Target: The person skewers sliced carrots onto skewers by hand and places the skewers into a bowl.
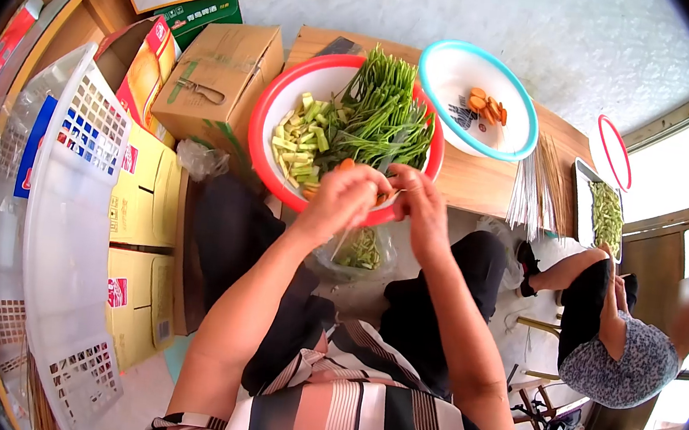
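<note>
My left hand (344, 201) and my right hand (419, 209) meet over the near rim of a red-rimmed basin (262, 133). Both are closed in a pinch, fingertips close together. What they hold is too small and too covered to make out. Inside the basin, pale green chopped vegetable pieces (300, 138) lie on the left, and a heap of long green stems with leafy tops (385, 118) fills the right. A bit of orange, like a carrot slice (346, 164), shows beside my left fingers.
A blue-rimmed basin (438, 68) holds carrot slices (488, 106). Thin skewers (545, 183) lie on the wooden table (483, 188). A plastic bag (357, 255) with greens hangs below the basin. Cardboard boxes (215, 81) and a white crate (60, 251) stand left. A seated person (617, 356) is at right.
</note>
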A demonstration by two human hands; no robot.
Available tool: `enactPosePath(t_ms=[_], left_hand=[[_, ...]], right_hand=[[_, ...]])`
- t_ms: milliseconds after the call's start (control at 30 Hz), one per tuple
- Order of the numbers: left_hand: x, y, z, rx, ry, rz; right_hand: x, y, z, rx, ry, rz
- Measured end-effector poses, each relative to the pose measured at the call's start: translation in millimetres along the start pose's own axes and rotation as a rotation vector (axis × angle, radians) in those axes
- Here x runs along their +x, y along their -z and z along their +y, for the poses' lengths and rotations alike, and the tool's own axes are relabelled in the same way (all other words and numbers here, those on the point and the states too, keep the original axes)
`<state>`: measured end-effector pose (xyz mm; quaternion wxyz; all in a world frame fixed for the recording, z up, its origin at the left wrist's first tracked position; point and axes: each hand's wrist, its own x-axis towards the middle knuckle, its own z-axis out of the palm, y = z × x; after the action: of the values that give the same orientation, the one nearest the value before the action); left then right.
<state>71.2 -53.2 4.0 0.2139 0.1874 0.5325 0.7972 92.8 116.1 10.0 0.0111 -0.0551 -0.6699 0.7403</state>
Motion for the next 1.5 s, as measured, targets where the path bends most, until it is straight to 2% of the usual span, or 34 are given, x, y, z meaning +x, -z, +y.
enactPosePath(t_ms=[33, 133, 267, 333, 400, 467, 500, 533, 600, 633, 700, 767, 933, 1000, 1067, 1100, 1133, 1200, 1400, 1500], left_hand=[[1.2, -9.3, -8.0, 0.031, 0.102, -0.043], [-0.6, -26.6, -27.7, 0.116, 0.221, -0.225], [4.3, -28.8, -28.6, 0.166, 0.315, -0.295], [15.4, -14.5, -30.5, 0.356, 0.169, 0.008], [26.9, 3.1, -32.5, 0.567, 0.120, 0.270], [37.1, 20.5, -47.3, 0.825, -0.057, 0.352], [37.2, 24.0, -49.2, 0.929, 0.028, 0.307], [36.8, 23.2, -54.4, 0.930, 0.028, 0.304], [33.1, 18.9, -59.9, 1.327, 0.108, 0.271], [33.0, 17.5, -62.1, 1.357, 0.198, 0.239], [34.5, 20.2, -66.9, 1.348, 0.174, 0.240], [35.2, 21.1, -68.9, 1.363, 0.106, 0.234], [42.0, 14.3, -63.8, 1.344, 0.182, 0.248], [42.9, 7.1, -56.5, 1.106, 0.136, 0.311], [48.1, 9.9, -56.6, 0.746, -0.027, 0.309], [45.5, 7.8, -49.9, 0.329, 0.072, 0.277], [44.2, 7.6, -46.0, 0.061, 0.103, 0.306], [37.8, -13.6, -15.2, -0.379, 0.033, 0.322], [31.3, 11.5, -21.1, -0.625, 0.000, 0.267], [31.4, -3.9, -8.1, -0.646, -0.005, 0.380]], right_hand=[[-2.1, 10.8, -1.4, 0.051, 0.002, -0.013], [-18.2, 27.6, -2.9, 0.051, -0.052, 0.031], [-36.6, 53.4, 9.9, 0.216, -0.112, 0.092], [-45.0, 67.0, 9.8, 0.328, -0.097, 0.157], [-57.1, 73.6, -3.0, 0.303, -0.104, 0.132], [-69.2, 74.2, -15.2, 0.231, -0.118, 0.111], [-74.0, 75.9, -16.4, 0.211, -0.104, 0.089], [-78.4, 77.8, -17.4, 0.213, -0.104, 0.092], [-86.5, 80.3, -19.2, 0.153, -0.075, 0.070], [-90.9, 81.2, -20.8, 0.156, -0.077, 0.067], [-98.5, 82.7, -23.9, -0.020, -0.050, 0.060], [-103.7, 82.7, -24.8, 0.000, -0.046, 0.057], [-106.6, 80.1, -28.2, -0.044, -0.032, 0.070], [-107.1, 78.6, -31.3, -0.073, -0.038, 0.058], [-109.0, 74.1, -35.3, -0.102, -0.044, 0.051], [-109.9, 69.4, -37.8, -0.116, -0.080, 0.052], [-110.3, 64.5, -39.1, -0.129, -0.115, 0.051], [-110.3, 55.4, -34.6, -0.151, -0.130, -0.003], [-111.5, 18.5, -28.0, -0.197, -0.181, -0.160], [-109.2, 7.6, -28.0, -0.199, -0.211, -0.177]])
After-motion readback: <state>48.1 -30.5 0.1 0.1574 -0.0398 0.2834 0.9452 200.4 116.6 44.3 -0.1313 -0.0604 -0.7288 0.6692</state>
